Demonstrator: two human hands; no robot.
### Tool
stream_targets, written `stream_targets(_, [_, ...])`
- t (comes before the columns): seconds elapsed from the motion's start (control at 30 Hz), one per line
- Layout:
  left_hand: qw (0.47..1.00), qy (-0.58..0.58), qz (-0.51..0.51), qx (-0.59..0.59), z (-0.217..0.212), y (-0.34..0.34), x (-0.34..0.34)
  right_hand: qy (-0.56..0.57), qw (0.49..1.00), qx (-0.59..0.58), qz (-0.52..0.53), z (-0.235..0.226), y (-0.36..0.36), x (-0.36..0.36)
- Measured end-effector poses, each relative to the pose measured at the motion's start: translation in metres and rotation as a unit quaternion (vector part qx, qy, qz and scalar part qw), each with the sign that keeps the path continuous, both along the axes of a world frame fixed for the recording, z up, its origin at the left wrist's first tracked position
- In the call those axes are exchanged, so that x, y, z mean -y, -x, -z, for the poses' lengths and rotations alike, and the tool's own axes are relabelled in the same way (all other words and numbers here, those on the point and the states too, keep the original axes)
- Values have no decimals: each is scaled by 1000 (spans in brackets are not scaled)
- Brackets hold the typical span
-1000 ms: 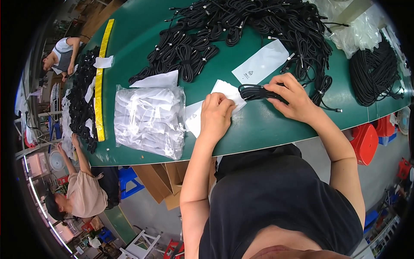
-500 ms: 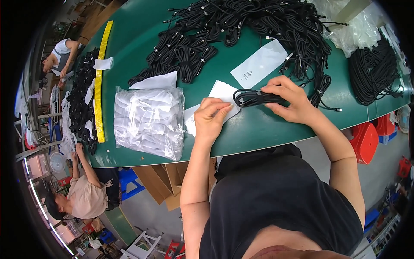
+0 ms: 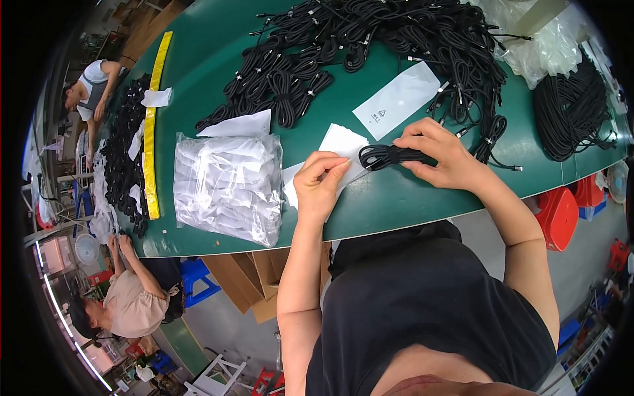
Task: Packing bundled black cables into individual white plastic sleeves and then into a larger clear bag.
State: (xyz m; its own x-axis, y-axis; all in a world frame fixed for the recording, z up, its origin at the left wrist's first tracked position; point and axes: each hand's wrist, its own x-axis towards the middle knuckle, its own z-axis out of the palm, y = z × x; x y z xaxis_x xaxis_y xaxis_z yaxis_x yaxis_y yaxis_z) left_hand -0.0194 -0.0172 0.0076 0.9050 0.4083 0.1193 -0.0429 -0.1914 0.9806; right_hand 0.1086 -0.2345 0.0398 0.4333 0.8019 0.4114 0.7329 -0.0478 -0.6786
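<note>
My right hand [image 3: 439, 155] grips a coiled black cable [image 3: 380, 157] between thumb and fingers, its looped end pointing left. Just left of that loop is my left hand [image 3: 320, 185], thumb and forefinger pinched together; what they hold, if anything, I cannot make out. Under and beside the left hand lie white paper-like sleeves [image 3: 343, 140], partly covered by it. Beyond the right hand a flat white pouch [image 3: 396, 99] with small dark print rests on the green table [image 3: 317, 105].
Left of my hands sits a clear bag packed with white sleeves [image 3: 228, 188]. Bundled black cables [image 3: 370, 26] are heaped at the far side. On the right are a large black cable coil [image 3: 571, 109] and crumpled clear plastic [image 3: 541, 46]. Two people work at the left, past a yellow strip [image 3: 152, 158].
The coiled cable has shifted slightly right and tilted, its strap now showing by my right fingers. My left hand has moved slightly away from the loop, still pinched.
</note>
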Motion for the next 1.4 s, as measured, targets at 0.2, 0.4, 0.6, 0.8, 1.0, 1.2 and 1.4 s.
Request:
stream_targets(0.2, [1000, 3, 13, 24, -9, 2, 6, -25, 999, -19, 29, -10, 5, -9])
stream_targets(0.4, [995, 13, 11, 100, -12, 3, 9, -35, 999, -36, 17, -25, 11, -13])
stream_targets(0.6, [990, -13, 45, 137, -30, -1, 24, -73, 990, 116, -8, -36, 19, -24])
stream_targets(0.8, [974, 81, 53, 203, -60, -7, 28, -142, 980, 139, 28, -65, 5, -31])
stream_targets(1.0, [963, 175, -86, 187, -65, -35, -10, 10, 970, 181, 160, -12, -32, -26])
stream_targets(1.2, [938, 136, -240, 211, -68, -60, -59, 196, 937, 234, 170, 2, -38, -27])
stream_targets(1.4, [950, -37, -262, 165, -64, -57, -49, 217, 916, 308, 136, 18, -45, -28])
